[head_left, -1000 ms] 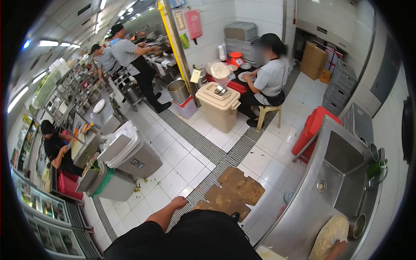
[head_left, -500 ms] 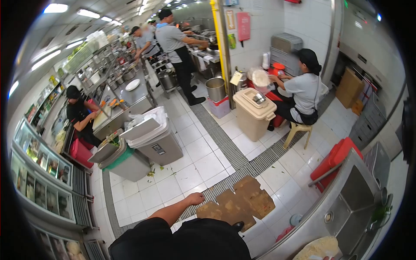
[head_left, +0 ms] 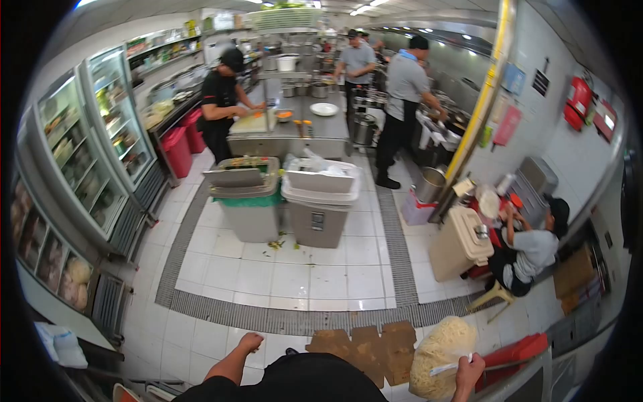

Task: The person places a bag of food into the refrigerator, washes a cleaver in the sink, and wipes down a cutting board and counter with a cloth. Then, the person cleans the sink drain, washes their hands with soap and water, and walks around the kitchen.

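Note:
My left hand (head_left: 252, 342) hangs low over the floor tiles, its fingers curled in and nothing showing in them. At the lower right, my right hand (head_left: 470, 368) is closed on the gathered top of a clear plastic bag (head_left: 442, 355) full of pale, noodle-like strands. The bag hangs beside flattened brown cardboard (head_left: 368, 350) on the floor. A white strip shows near the bag's neck by my right fingers.
Two grey bins (head_left: 249, 218) (head_left: 318, 218) stand ahead. Glass-door fridges (head_left: 77, 157) line the left. A beige container (head_left: 457, 246) and a seated person (head_left: 532, 248) are at right. Other people work at the counter (head_left: 311, 124) and stoves. A metal sink edge (head_left: 536, 375) is lower right.
The view has turned left, from the sink toward the fridges and bins. The bag, earlier lying on the sink counter, is now lifted off it in my right hand. My left hand stays low.

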A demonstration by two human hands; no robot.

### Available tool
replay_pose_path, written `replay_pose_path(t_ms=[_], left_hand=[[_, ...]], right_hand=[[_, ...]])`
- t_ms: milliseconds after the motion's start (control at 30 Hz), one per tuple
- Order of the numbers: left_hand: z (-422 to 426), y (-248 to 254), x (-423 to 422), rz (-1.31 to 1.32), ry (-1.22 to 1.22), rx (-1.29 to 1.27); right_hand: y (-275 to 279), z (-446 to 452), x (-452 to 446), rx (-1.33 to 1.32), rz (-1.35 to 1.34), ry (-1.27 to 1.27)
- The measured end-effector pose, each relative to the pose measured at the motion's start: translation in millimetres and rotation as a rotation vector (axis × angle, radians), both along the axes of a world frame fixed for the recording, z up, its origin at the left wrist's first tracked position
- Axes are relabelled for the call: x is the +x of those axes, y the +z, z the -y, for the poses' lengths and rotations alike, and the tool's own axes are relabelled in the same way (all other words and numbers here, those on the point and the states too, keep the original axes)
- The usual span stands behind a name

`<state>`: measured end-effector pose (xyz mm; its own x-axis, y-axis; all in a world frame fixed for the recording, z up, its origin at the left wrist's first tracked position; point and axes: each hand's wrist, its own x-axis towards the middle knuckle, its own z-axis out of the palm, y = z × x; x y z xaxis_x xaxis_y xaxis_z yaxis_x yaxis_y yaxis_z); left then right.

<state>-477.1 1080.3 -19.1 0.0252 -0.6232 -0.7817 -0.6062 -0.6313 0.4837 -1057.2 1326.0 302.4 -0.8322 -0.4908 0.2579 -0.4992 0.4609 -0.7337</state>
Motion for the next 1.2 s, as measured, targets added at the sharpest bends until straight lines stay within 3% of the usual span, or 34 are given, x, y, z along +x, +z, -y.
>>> replay_pose_path(t_ms=[33,67,100,133,167,267,300,367,567,700,900,1033,1100,1167,1200], left_hand=[[-20,-14,48,0.013,0.137,0.08],[-44,-79,118,0.034,0.042,0.041],[-62,-97,167,0.058,-0.052,-0.002],[-74,-77,182,0.071,0.28,0.141],[-87,-21,183,0.105,0.648,0.225],[-94,10,221,-0.011,0.861,0.166],[-88,1,230,-0.026,0.889,0.164],[-80,-25,249,-0.325,1.108,0.039],[-14,56,234,-0.709,1.089,-0.176],[13,96,292,-0.737,1.006,-0.274],[21,152,384,-0.724,1.039,-0.328],[43,183,418,-0.729,1.17,-0.47],[57,177,440,-0.804,1.295,-0.622],[70,182,476,-0.871,1.352,-0.657],[74,198,493,-1.013,1.402,-0.81]], right_hand=[[3,25,11,0.013,-0.024,0.045],[4,49,25,0.025,-0.049,0.088],[7,74,41,0.023,-0.052,0.117],[11,99,58,-0.009,0.015,0.194],[16,122,75,-0.04,0.083,0.27],[29,196,132,0.021,0.014,0.397],[32,221,150,0.117,-0.029,0.446],[41,275,201,0.154,-0.055,0.548],[14,398,341,0.282,-0.156,0.88],[-42,504,494,0.207,-0.114,1.188],[-72,582,732,0.236,-0.021,1.52],[-61,586,889,0.288,0.157,1.806],[-3,560,960,0.289,0.299,1.92],[19,551,1023,0.275,0.402,2.004],[29,543,1053,0.274,0.5,2.073]])
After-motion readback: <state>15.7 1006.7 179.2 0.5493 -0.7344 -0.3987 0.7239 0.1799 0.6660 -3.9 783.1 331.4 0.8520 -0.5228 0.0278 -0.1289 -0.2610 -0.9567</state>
